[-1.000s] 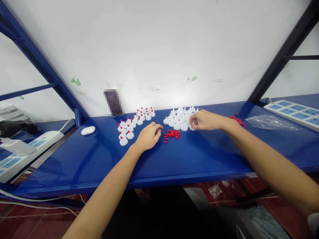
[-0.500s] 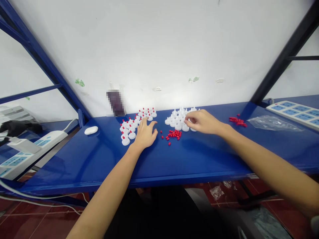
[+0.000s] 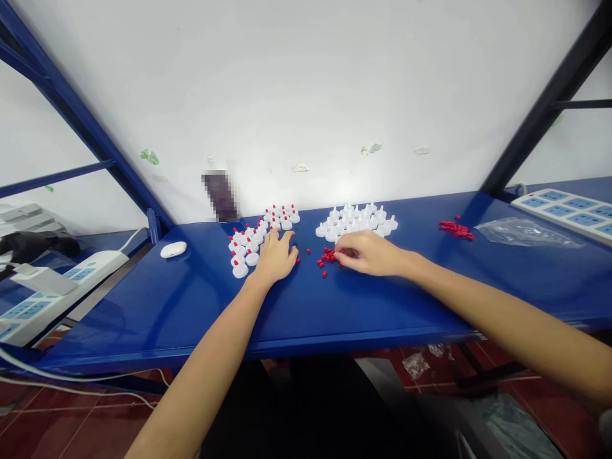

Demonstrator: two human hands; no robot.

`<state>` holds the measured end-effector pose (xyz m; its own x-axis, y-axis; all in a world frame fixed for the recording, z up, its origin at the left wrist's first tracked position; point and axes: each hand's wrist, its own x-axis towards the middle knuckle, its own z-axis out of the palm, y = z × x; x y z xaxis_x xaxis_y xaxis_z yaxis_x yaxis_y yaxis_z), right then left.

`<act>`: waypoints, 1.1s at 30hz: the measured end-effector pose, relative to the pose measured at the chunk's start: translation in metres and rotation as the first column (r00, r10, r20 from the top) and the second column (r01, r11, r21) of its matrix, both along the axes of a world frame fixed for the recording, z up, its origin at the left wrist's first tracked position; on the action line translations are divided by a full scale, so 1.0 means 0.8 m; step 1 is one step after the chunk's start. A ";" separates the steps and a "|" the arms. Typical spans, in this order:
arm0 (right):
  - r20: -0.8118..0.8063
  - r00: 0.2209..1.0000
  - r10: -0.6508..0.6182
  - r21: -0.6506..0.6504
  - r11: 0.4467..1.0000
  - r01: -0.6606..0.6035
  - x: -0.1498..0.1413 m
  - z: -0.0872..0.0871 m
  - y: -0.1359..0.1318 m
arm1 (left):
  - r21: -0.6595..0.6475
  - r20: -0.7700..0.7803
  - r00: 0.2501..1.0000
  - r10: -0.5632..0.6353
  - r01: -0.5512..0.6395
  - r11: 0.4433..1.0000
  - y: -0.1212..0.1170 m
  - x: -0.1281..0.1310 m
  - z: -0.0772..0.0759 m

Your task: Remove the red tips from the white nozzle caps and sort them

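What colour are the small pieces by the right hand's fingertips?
The small pieces are red, best seen in the head view.

Fairly bright, pale glow low on flat white wall [image 3: 306, 95], soft shadows on glossy blue tabletop [image 3: 310, 312], dim red-tiled floor [image 3: 71, 424], wide-angle stretch at edges, dark rectangle [image 3: 220, 196] pixelated.

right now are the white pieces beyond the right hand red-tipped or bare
Bare, where visible: the white pieces show plain white tops with no red; loose red caps lie by the right hand.
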<state>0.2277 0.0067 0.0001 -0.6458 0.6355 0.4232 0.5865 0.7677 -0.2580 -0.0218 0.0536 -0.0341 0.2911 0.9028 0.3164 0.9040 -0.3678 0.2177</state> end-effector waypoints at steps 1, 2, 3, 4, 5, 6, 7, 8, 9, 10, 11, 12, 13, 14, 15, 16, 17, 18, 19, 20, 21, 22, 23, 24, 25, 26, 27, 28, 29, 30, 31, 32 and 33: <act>-0.003 1.000 -0.002 0.009 1.000 0.002 -0.001 -0.002 -0.001 | 0.007 -0.002 1.000 -0.006 0.006 1.000 0.000 0.000 0.000; -0.004 1.000 0.000 0.013 1.000 0.000 -0.003 -0.004 -0.002 | 0.013 -0.006 1.000 -0.013 0.013 1.000 0.000 0.000 0.000; 0.001 1.000 0.006 0.011 1.000 -0.006 -0.004 -0.005 -0.004 | 0.019 -0.011 1.000 -0.022 0.022 1.000 -0.001 0.000 0.000; 0.012 1.000 0.018 0.006 1.000 -0.018 -0.006 -0.007 -0.006 | 0.026 -0.017 0.999 -0.033 0.033 0.999 -0.001 0.001 0.000; 0.027 0.999 0.035 0.003 0.999 -0.035 -0.007 -0.008 -0.007 | 0.034 -0.023 0.999 -0.047 0.048 0.998 -0.002 0.001 0.000; 0.048 0.997 0.055 0.006 0.998 -0.055 -0.009 -0.009 -0.009 | 0.041 -0.027 0.998 -0.064 0.065 0.997 -0.003 0.002 0.000; 0.072 0.995 0.075 0.018 0.997 -0.077 -0.010 -0.010 -0.010 | 0.046 -0.030 0.996 -0.082 0.084 0.995 -0.004 0.003 0.000; 0.096 0.991 0.093 0.036 0.995 -0.097 -0.012 -0.011 -0.010 | 0.050 -0.031 0.995 -0.099 0.100 0.994 -0.005 0.003 0.001; 0.118 0.987 0.107 0.060 0.992 -0.114 -0.013 -0.012 -0.010 | 0.051 -0.030 0.993 -0.111 0.113 0.992 -0.005 0.004 0.001; 0.137 0.984 0.117 0.083 0.988 -0.129 -0.014 -0.013 -0.010 | 0.049 -0.030 0.992 -0.120 0.121 0.991 -0.006 0.005 0.002; 0.153 0.980 0.125 0.102 0.985 -0.141 -0.015 -0.014 -0.009 | 0.041 -0.030 0.992 -0.126 0.127 0.991 -0.006 0.005 0.003; 0.164 0.978 0.132 0.116 0.982 -0.152 -0.016 -0.014 -0.009 | 0.031 -0.029 0.991 -0.131 0.132 0.991 -0.006 0.005 0.003; 0.172 0.976 0.137 0.126 0.979 -0.160 -0.016 -0.014 -0.008 | 0.019 -0.025 0.991 -0.133 0.134 0.991 -0.006 0.006 0.004; 0.178 0.974 0.141 0.132 0.977 -0.166 -0.016 -0.014 -0.007 | 0.007 -0.016 0.991 -0.135 0.135 0.991 -0.006 0.006 0.004; 0.181 0.973 0.146 0.136 0.976 -0.172 -0.016 -0.013 -0.006 | -0.003 -0.004 0.991 -0.136 0.136 0.991 -0.005 0.006 0.005; 0.180 0.972 0.149 0.138 0.975 -0.175 -0.016 -0.013 -0.006 | -0.007 0.009 0.990 -0.138 0.138 0.990 -0.005 0.006 0.005; 0.178 0.972 0.152 0.138 0.974 -0.177 -0.016 -0.013 -0.005 | -0.003 0.020 0.990 -0.141 0.141 0.990 -0.005 0.006 0.006; 0.177 0.972 0.152 0.136 0.975 -0.177 -0.016 -0.013 -0.005 | 0.010 0.028 0.989 -0.145 0.145 0.989 -0.005 0.006 0.007; 0.176 0.973 0.152 0.132 0.976 -0.176 -0.016 -0.013 -0.005 | 0.033 0.029 0.988 -0.154 0.153 0.988 -0.006 0.006 0.009; 0.177 0.972 0.152 0.126 0.976 -0.176 -0.016 -0.014 -0.005 | 0.060 0.025 0.986 -0.167 0.165 0.984 -0.007 0.005 0.012; 0.179 0.972 0.154 0.119 0.977 -0.177 -0.016 -0.014 -0.006 | 0.083 0.015 0.983 -0.183 0.181 0.980 -0.009 0.004 0.016; 0.183 0.970 0.158 0.108 0.978 -0.180 -0.016 -0.014 -0.006 | 0.091 0.001 0.978 -0.207 0.207 0.974 -0.011 0.003 0.021; 0.187 0.969 0.164 0.098 0.978 -0.184 -0.016 -0.014 -0.007 | 0.083 -0.015 0.971 -0.237 0.237 0.968 -0.013 0.002 0.026; 0.191 0.967 0.168 0.088 0.978 -0.187 -0.016 -0.013 -0.008 | 0.058 -0.030 0.962 -0.271 0.272 0.961 -0.015 0.000 0.031; 0.195 0.966 0.171 0.081 0.978 -0.190 -0.016 -0.013 -0.008 | 0.030 -0.042 0.952 -0.303 0.304 0.952 -0.017 -0.001 0.035; 0.195 0.966 0.170 0.078 0.979 -0.188 -0.016 -0.012 -0.008 | 0.011 -0.049 0.944 -0.326 0.327 0.945 -0.018 -0.002 0.038; 0.191 0.968 0.162 0.079 0.981 -0.179 -0.015 -0.011 -0.008 | -0.004 -0.055 0.936 -0.348 0.348 0.937 -0.018 -0.004 0.040; 0.181 0.973 0.145 0.082 0.983 -0.161 -0.014 -0.010 -0.007 | -0.013 -0.058 0.929 -0.365 0.365 0.931 -0.018 -0.005 0.040; 0.163 0.979 0.120 0.084 0.987 -0.135 -0.012 -0.008 -0.006 | -0.021 -0.058 0.924 -0.379 0.378 0.925 -0.017 -0.005 0.039; 0.137 0.987 0.088 0.083 0.992 -0.100 -0.010 -0.007 -0.005 | -0.029 -0.056 0.918 -0.393 0.392 0.920 -0.015 -0.006 0.037; 0.107 0.993 0.052 0.078 0.995 -0.061 -0.008 -0.006 -0.004 | -0.036 -0.051 0.913 -0.405 0.403 0.914 -0.013 -0.006 0.035; 0.074 0.997 0.019 0.070 0.997 -0.024 -0.006 -0.005 -0.002 | -0.042 -0.044 0.910 -0.413 0.411 0.911 -0.012 -0.006 0.032; 0.043 0.999 -0.006 0.062 0.998 0.004 -0.005 -0.004 -0.001 | -0.044 -0.035 0.909 -0.415 0.413 0.910 -0.010 -0.006 0.030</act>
